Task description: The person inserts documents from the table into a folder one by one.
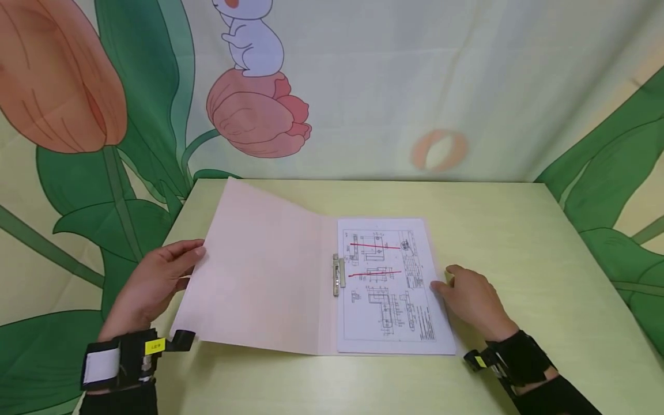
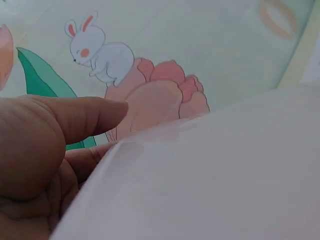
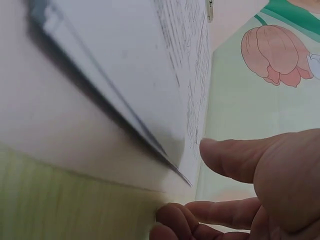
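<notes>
A pale pink folder [image 1: 259, 276] lies opened out, its left cover raised and slanting off the table. Behind that cover's outer edge reach the fingers of my left hand [image 1: 161, 274]; in the left wrist view the thumb [image 2: 95, 115] stands straight and apart from the cover [image 2: 215, 185]. On the folder's right side lie white sheets [image 1: 384, 340] with printed technical drawings and two red lines. A metal clip [image 1: 337, 275] sits at their left edge. My right hand [image 1: 474, 300] is at the sheets' right edge, thumb tip by the paper, fingers loosely bent.
A light yellow-green table [image 1: 519, 242] bears the folder. Behind it hangs a curtain [image 1: 373, 86] printed with tulips, leaves and a white rabbit. Black straps with small cameras circle the left wrist [image 1: 124, 360] and right wrist [image 1: 521, 357].
</notes>
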Available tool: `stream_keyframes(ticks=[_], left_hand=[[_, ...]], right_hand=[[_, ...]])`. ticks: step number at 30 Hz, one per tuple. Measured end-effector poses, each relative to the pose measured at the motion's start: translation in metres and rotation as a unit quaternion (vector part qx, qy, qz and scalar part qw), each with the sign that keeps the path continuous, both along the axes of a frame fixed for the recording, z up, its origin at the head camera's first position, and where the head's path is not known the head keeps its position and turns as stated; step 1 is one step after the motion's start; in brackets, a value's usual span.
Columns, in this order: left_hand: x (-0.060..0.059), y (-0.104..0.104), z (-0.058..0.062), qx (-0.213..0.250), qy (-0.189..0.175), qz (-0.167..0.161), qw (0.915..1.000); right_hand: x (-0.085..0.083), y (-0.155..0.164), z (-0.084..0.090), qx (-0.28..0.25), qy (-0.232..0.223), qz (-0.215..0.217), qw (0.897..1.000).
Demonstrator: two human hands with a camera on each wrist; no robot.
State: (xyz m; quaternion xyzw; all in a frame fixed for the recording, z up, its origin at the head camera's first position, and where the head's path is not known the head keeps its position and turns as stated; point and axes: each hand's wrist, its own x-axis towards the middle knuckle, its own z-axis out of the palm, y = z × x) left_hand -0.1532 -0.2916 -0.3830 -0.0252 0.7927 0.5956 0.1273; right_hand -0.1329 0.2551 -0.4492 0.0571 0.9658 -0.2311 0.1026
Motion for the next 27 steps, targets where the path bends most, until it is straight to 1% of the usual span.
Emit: stream_keyframes(ticks=[2, 3, 4, 6, 8, 9, 10, 11, 13, 15, 16, 18, 20, 22, 25, 27], left_hand=[[0.006, 0.007, 0.008, 0.041, 0.027, -0.022, 0.9985], [0.008, 0.011, 0.011, 0.068, 0.042, -0.04, 0.996], [0.011, 0.016, 0.014, 0.095, 0.056, -0.06, 0.9921], [0.016, 0.028, 0.019, 0.143, 0.086, -0.098, 0.981], [0.021, 0.041, 0.021, 0.172, 0.106, -0.131, 0.9705], [0.023, 0.049, 0.022, 0.176, 0.116, -0.14, 0.9673], [0.025, 0.057, 0.022, 0.173, 0.125, -0.144, 0.9664], [0.027, 0.066, 0.022, 0.159, 0.132, -0.145, 0.9677], [0.029, 0.085, 0.02, 0.114, 0.14, -0.146, 0.9727], [0.03, 0.105, 0.014, 0.063, 0.145, -0.156, 0.975], [0.029, 0.115, 0.01, 0.034, 0.145, -0.162, 0.9755], [0.028, 0.135, 0.001, -0.018, 0.143, -0.185, 0.972], [0.027, 0.153, -0.01, -0.065, 0.147, -0.211, 0.9642], [0.025, 0.169, -0.021, -0.117, 0.156, -0.234, 0.9524], [0.024, 0.189, -0.037, -0.191, 0.176, -0.261, 0.9299], [0.024, 0.2, -0.045, -0.231, 0.188, -0.276, 0.9139]], right_hand=[[0.0, 0.0, 0.0, -0.004, -0.002, -0.004, 1.0], [0.0, 0.0, 0.0, -0.007, -0.003, -0.006, 1.0], [0.0, 0.0, 0.0, -0.009, -0.003, -0.008, 1.0], [-0.001, -0.001, 0.001, -0.011, -0.003, -0.012, 1.0], [-0.002, -0.001, 0.0, -0.016, -0.005, -0.015, 1.0], [-0.003, -0.001, 0.0, -0.017, -0.006, -0.017, 1.0], [-0.004, -0.001, -0.001, -0.02, -0.009, -0.019, 1.0], [-0.004, -0.002, -0.002, -0.023, -0.01, -0.02, 0.999], [-0.007, -0.002, -0.003, -0.032, -0.011, -0.02, 0.999], [-0.009, -0.004, -0.003, -0.04, -0.012, -0.018, 0.999], [-0.011, -0.005, -0.004, -0.043, -0.011, -0.014, 0.999], [-0.013, -0.008, -0.005, -0.05, -0.008, -0.006, 0.999], [-0.015, -0.01, -0.006, -0.055, -0.003, 0.004, 0.998], [-0.017, -0.011, -0.007, -0.062, 0.003, 0.016, 0.998], [-0.018, -0.009, -0.007, -0.064, 0.02, 0.038, 0.997], [-0.018, -0.006, -0.006, -0.076, 0.021, 0.042, 0.996]])
